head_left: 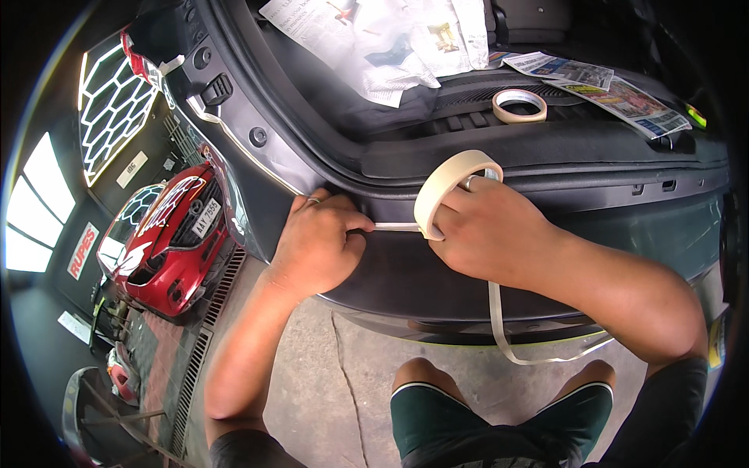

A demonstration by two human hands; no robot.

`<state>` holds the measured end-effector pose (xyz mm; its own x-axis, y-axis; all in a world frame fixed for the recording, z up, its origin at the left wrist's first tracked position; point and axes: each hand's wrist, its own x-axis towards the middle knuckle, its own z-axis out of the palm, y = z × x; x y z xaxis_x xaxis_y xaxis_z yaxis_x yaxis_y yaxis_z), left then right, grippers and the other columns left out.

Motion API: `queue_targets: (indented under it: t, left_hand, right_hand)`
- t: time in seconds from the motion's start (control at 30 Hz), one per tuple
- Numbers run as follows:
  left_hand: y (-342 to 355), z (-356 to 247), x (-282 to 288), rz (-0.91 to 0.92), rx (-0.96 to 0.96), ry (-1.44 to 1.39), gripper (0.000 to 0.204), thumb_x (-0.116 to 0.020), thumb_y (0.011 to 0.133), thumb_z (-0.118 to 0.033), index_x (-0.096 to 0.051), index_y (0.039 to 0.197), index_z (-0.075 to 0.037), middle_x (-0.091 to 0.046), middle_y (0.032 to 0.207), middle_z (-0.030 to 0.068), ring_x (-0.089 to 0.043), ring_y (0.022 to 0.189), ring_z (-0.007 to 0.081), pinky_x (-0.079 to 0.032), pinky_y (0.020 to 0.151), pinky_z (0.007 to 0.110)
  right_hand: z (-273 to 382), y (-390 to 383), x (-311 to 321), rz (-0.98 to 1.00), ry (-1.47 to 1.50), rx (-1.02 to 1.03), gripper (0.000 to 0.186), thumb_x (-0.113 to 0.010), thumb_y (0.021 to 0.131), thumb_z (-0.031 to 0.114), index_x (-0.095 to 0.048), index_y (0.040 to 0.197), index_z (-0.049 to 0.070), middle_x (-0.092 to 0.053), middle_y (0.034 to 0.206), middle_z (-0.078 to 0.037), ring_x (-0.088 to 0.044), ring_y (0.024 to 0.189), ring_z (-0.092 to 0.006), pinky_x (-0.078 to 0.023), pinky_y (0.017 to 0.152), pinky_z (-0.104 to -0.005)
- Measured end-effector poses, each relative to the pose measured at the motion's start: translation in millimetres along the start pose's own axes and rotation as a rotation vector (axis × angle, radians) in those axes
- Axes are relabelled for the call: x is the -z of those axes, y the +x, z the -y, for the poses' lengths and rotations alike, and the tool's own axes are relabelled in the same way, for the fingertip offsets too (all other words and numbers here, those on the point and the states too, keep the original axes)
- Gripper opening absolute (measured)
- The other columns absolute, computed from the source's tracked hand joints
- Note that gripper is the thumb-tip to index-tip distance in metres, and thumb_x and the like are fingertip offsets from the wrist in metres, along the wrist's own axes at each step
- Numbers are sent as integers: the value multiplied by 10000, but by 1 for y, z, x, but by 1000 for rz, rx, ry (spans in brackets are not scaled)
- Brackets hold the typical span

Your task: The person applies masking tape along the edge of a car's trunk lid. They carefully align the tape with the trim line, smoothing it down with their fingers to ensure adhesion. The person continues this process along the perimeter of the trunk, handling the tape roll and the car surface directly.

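Observation:
My right hand [484, 226] is wrapped around a wide roll of masking tape [460, 183], with fingers through its core. From the roll a short, taut strip of masking tape [396, 227] runs left along the top edge of the dark grey rear bumper [437, 261]. My left hand [324, 242] has its fingers curled on the strip's other end, against the car body at the corner of the trunk opening. Below my right hand hangs a loose, pale strip [498, 327]; it loops down and off to the right. Its upper end is hidden behind the hand.
Inside the trunk lie newspaper sheets [390, 47], a second tape roll [520, 107] on the sill and printed pages [624, 101]. Pale tape [242, 148] lines the opening's left edge. A red car [168, 242] stands left, beside a floor grate [195, 374].

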<state>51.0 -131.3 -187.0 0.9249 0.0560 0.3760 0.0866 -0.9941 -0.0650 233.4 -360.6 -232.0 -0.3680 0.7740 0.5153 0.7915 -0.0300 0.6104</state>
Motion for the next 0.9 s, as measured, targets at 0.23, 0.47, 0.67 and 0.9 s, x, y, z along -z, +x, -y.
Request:
queue_targets:
  t: [0.23,0.47,0.67,0.9]
  left_hand:
    - [-3,-2,-7,-58,-47,-5,274,-695,813,2,-878,1010,-49,-832,1028,135,-734,1056,358,-510,1100,454]
    - [-2,4,-6,-55,-30,-30,265,-697,819,1,-875,1011,-38,-833,998,135,-727,1027,357,-523,1079,456]
    - [-1,3,-6,-54,-44,-28,261,-698,829,-10,-876,1017,-38,-829,992,131,-717,1025,356,-524,1081,458]
    - [2,-3,-10,-72,-90,-62,257,-689,831,-7,-875,1006,-37,-828,992,131,-713,1023,365,-542,1036,467]
  right_hand:
    - [-4,2,4,-121,19,-31,155,-791,820,238,-892,871,133,-791,1063,-4,-699,1122,-219,-579,780,-350]
    - [-2,6,10,-101,0,-12,140,-787,776,245,-861,870,172,-732,865,-3,-719,954,-211,-563,729,-375]
    - [-1,1,6,-23,-44,21,118,-775,756,236,-831,843,179,-729,796,-15,-736,892,-210,-563,717,-387]
    - [1,1,4,-65,-78,13,126,-769,754,239,-825,844,171,-745,798,-15,-745,855,-213,-576,720,-385]
